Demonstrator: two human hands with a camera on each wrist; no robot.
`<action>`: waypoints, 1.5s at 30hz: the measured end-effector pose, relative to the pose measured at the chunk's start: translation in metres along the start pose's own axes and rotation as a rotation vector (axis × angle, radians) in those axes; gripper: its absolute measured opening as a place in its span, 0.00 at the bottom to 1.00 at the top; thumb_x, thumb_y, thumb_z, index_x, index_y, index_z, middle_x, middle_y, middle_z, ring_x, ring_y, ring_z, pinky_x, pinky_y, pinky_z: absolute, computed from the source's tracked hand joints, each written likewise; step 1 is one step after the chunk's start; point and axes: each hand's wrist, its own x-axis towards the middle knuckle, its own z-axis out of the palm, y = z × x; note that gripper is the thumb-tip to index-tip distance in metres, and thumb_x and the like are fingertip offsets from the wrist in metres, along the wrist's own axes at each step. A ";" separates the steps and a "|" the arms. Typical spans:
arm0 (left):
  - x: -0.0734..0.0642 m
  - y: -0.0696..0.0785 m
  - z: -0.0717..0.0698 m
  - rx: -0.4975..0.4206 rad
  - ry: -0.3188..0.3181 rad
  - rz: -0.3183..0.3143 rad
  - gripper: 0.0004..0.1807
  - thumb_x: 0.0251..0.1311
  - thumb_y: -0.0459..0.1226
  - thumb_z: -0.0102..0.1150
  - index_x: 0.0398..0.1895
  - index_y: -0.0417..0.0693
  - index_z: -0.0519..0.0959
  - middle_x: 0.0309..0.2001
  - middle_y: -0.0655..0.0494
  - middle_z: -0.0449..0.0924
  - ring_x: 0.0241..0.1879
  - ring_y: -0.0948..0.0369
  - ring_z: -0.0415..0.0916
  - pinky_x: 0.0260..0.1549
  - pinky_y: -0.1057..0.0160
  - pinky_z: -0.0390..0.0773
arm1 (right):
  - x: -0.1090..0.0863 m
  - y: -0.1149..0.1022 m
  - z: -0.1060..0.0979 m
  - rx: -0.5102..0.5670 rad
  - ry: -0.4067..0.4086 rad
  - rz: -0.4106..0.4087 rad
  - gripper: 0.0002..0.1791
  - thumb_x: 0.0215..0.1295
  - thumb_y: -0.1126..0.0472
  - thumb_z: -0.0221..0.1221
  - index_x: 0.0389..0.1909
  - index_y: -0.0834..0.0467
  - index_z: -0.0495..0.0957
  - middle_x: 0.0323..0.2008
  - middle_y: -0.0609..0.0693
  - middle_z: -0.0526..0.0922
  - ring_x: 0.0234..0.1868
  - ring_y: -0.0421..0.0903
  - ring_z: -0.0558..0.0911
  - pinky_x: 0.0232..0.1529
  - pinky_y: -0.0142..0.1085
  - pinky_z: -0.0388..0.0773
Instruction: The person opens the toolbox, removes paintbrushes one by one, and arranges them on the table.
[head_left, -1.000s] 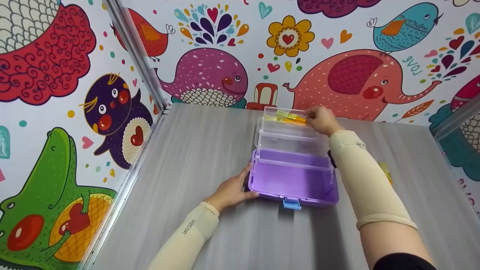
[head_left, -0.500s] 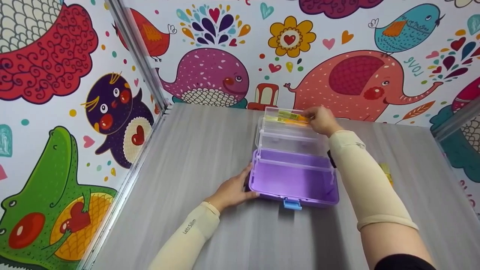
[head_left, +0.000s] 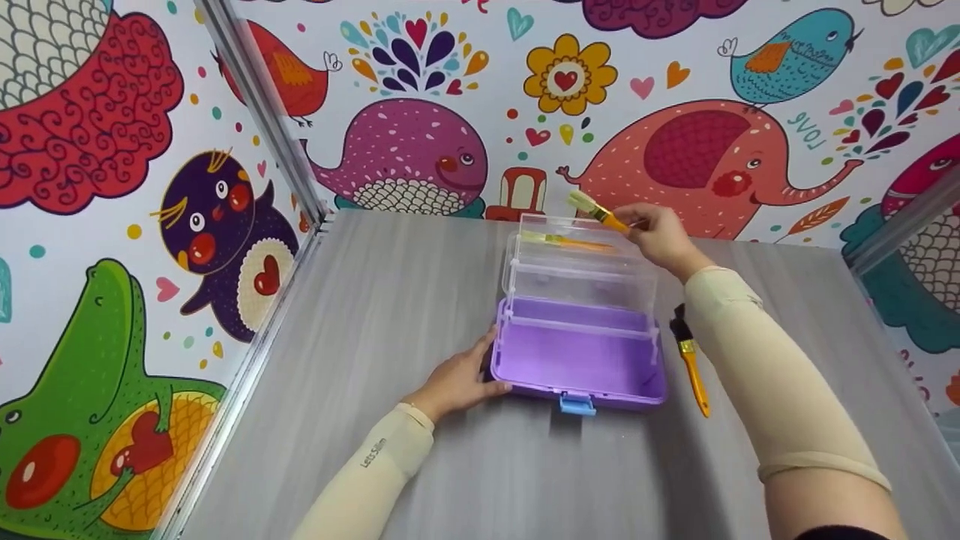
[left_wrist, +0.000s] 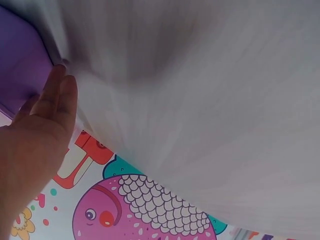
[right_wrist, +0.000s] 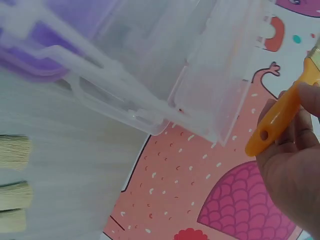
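Observation:
A purple storage box (head_left: 577, 360) stands with its clear tiered trays (head_left: 581, 285) raised behind it. My left hand (head_left: 457, 382) rests against its left front corner, and the left wrist view shows straight fingers (left_wrist: 52, 95) along the purple side. My right hand (head_left: 660, 236) pinches a paintbrush (head_left: 598, 213) by its orange handle (right_wrist: 277, 120), above the top tray, pale bristles pointing up and left. Another pale-bristled paintbrush (head_left: 559, 240) lies in that top tray. To the right of the box, a black-bristled paintbrush (head_left: 694, 371) lies on the table.
The box's blue latch (head_left: 577, 403) hangs at its front. Several pale bristle ends (right_wrist: 15, 195) show on the table in the right wrist view. A cartoon-printed wall (head_left: 420, 60) stands right behind the table (head_left: 360, 300), with another along the left.
My right hand has lifted one paintbrush up out of the top tray and moved slightly right. The black-bristled brush has come into sight as the arm shifted. My left hand stays at the box.

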 end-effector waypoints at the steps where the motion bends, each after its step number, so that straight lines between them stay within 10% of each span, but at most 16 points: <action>1: 0.000 0.000 0.000 -0.004 -0.001 -0.005 0.56 0.57 0.56 0.68 0.81 0.51 0.46 0.67 0.34 0.67 0.62 0.41 0.70 0.62 0.45 0.69 | -0.004 0.002 -0.002 0.024 -0.005 0.001 0.18 0.67 0.75 0.54 0.56 0.66 0.80 0.47 0.63 0.82 0.44 0.54 0.77 0.44 0.34 0.80; 29: -0.004 -0.015 0.004 -0.039 0.018 -0.015 0.56 0.56 0.54 0.69 0.81 0.47 0.46 0.69 0.34 0.64 0.65 0.39 0.67 0.63 0.42 0.66 | -0.141 0.125 -0.093 0.153 -0.109 0.413 0.28 0.73 0.65 0.52 0.73 0.59 0.62 0.63 0.64 0.65 0.56 0.61 0.71 0.46 0.31 0.80; 45: -0.004 -0.014 0.004 -0.022 0.006 -0.013 0.57 0.56 0.56 0.68 0.80 0.46 0.47 0.69 0.33 0.65 0.64 0.39 0.67 0.63 0.43 0.66 | -0.184 0.166 -0.101 0.192 -0.074 0.494 0.30 0.71 0.67 0.54 0.72 0.66 0.60 0.54 0.60 0.69 0.48 0.52 0.72 0.47 0.33 0.81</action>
